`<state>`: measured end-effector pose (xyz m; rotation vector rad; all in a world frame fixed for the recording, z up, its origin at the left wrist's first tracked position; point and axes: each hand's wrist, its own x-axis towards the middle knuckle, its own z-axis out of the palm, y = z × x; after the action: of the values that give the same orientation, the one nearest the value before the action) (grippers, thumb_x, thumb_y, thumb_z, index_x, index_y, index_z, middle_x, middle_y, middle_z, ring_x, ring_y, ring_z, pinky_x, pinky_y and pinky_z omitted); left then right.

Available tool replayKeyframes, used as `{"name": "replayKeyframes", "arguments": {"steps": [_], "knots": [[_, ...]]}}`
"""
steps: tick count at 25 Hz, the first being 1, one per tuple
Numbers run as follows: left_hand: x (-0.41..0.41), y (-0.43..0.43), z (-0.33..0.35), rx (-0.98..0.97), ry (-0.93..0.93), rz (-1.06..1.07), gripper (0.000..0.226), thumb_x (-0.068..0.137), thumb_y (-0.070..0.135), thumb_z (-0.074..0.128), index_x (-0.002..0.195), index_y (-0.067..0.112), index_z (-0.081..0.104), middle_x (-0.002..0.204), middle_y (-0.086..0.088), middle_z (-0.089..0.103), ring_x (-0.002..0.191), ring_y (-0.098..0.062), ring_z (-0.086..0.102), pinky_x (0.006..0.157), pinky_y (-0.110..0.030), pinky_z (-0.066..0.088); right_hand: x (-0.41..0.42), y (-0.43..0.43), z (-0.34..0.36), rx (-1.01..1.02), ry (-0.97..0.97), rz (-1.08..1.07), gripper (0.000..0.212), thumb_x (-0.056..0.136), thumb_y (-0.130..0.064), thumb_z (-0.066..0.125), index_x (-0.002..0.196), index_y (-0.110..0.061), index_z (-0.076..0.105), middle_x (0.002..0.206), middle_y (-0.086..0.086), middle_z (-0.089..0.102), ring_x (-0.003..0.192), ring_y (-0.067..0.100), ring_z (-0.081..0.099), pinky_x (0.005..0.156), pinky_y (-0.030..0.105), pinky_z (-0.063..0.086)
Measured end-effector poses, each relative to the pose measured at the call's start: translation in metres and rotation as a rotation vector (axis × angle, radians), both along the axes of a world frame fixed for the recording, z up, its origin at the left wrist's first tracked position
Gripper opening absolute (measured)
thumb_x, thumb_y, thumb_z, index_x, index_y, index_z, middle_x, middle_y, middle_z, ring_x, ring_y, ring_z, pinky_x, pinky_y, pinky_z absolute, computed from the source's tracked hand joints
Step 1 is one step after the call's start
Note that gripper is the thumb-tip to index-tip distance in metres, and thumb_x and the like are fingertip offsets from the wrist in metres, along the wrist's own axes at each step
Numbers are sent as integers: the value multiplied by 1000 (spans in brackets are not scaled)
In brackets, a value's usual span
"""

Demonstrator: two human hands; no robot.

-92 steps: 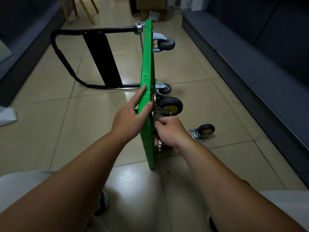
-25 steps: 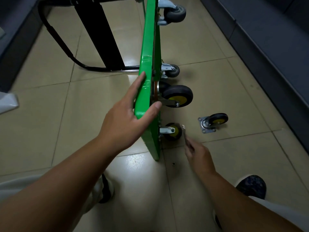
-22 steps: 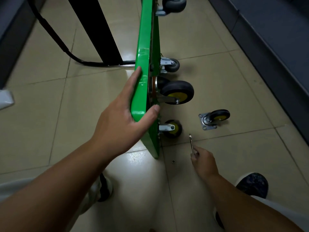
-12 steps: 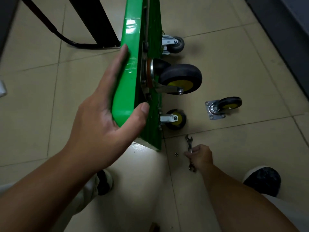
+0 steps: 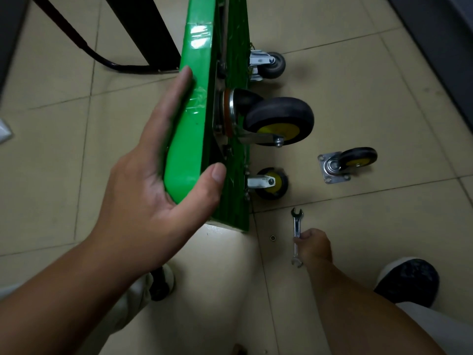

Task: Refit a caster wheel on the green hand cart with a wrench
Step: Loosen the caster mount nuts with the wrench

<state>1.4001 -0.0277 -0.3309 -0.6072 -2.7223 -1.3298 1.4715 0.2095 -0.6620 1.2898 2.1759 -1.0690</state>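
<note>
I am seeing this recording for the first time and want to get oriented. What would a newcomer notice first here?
The green hand cart dominates: it stands on its edge in the middle, with the left hand gripping its near end and a large yellow-hubbed caster sticking out to the right. Further right a loose caster wheel lies on the tiled floor, and nearer the person the right hand holds a wrench.

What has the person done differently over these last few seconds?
The right hand left the underside of the green cart and came down to the floor, where it holds the wrench. The left hand still grips the cart's edge; the loose caster lies where it was.
</note>
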Motion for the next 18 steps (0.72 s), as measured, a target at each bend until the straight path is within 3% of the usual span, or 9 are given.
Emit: {"name": "replayKeyframes", "arguments": {"steps": [3, 7, 9, 11, 15, 18], "knots": [[0, 0, 0, -3, 2, 3, 80, 90, 44, 54, 161, 22, 25, 140, 43, 41, 110, 22, 46, 95, -7, 40, -2, -2, -2, 108, -61, 93, 17, 83, -22, 76, 76, -16, 62, 74, 7, 68, 69, 30, 69, 69, 37, 59], [0, 0, 2, -4, 1, 12, 79, 89, 44, 54, 160, 23, 25, 130, 47, 43, 102, 18, 49, 95, -4, 38, -4, 4, -4, 189, -109, 240, 19, 84, -28, 77, 89, -13, 66, 94, 12, 70, 90, 33, 69, 72, 33, 52], [1, 0, 2, -25, 9, 22, 79, 89, 45, 54, 160, 27, 25, 119, 52, 43, 93, 3, 52, 91, -1, 36, -5, 4, 1, 203, -109, 274, 24, 84, -32, 77, 88, -12, 65, 97, 13, 70, 93, 33, 69, 74, 34, 53], [1, 0, 4, -63, -1, 23, 81, 87, 48, 54, 160, 34, 22, 112, 48, 48, 90, -6, 51, 86, -7, 42, -17, 1, 17, 149, 2, 217, 21, 84, -32, 73, 80, -13, 64, 90, 12, 70, 88, 33, 68, 71, 32, 49], [1, -5, 24, -153, -64, 1, 92, 77, 57, 55, 157, 53, 10, 118, 6, 63, 79, -11, 63, 75, -40, 57, -65, -28, 113, -179, 463, 43, 22, 91, -27, 68, 74, -13, 69, 70, 6, 70, 66, 25, 67, 63, 31, 50], [-6, -16, 27, -150, -165, -79, 98, 73, 57, 61, 153, 62, 4, 124, 0, 65, 92, -21, 71, 79, -48, 60, -79, -55, 190, -396, 644, 125, 24, 93, -28, 64, 74, -16, 70, 68, 3, 72, 58, 18, 67, 60, 33, 53]]}}
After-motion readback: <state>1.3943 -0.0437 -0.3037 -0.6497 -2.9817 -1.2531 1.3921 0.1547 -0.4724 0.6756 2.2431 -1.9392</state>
